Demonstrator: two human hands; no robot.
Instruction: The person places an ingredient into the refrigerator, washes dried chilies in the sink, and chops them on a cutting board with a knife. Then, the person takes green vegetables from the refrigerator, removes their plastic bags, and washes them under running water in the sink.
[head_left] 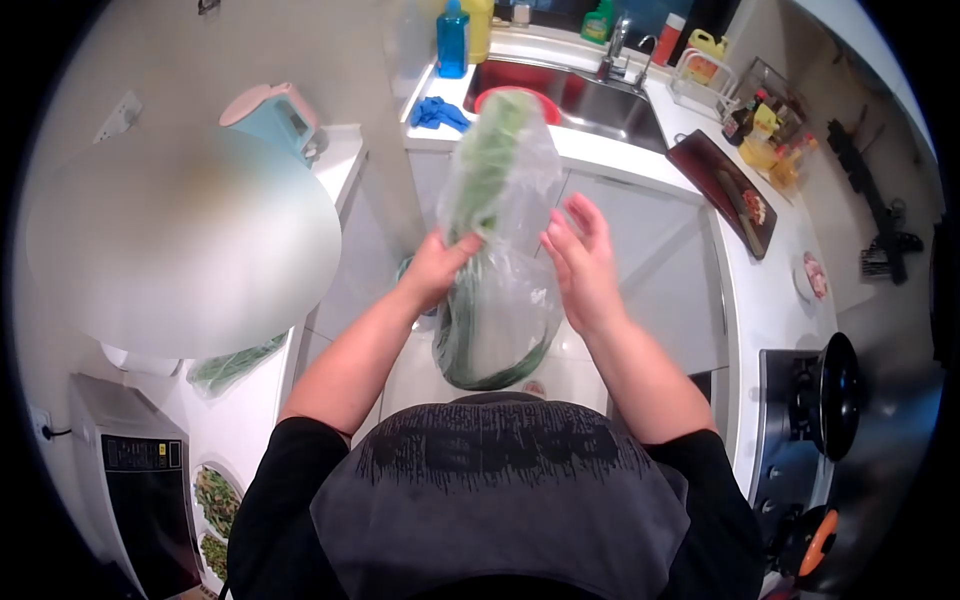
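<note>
A clear plastic bag of long green vegetables point(487, 190) hangs upright in front of me. Its upper part is pale green, while darker green stalks bend round at the bottom. My left hand point(438, 266) grips the bag at its middle from the left side, thumb across the front. To the right of the bag, my right hand point(584, 262) is raised with its fingers apart and holds nothing; the fingertips are close to the plastic.
Ahead is a steel sink point(620, 105) with a red basin point(545, 104); blue gloves point(438, 113) lie beside it. A cutting board point(700, 165) with a knife, and a wok point(838, 395) on the stove, are at right. A kettle point(275, 112) and microwave point(150, 500) stand left.
</note>
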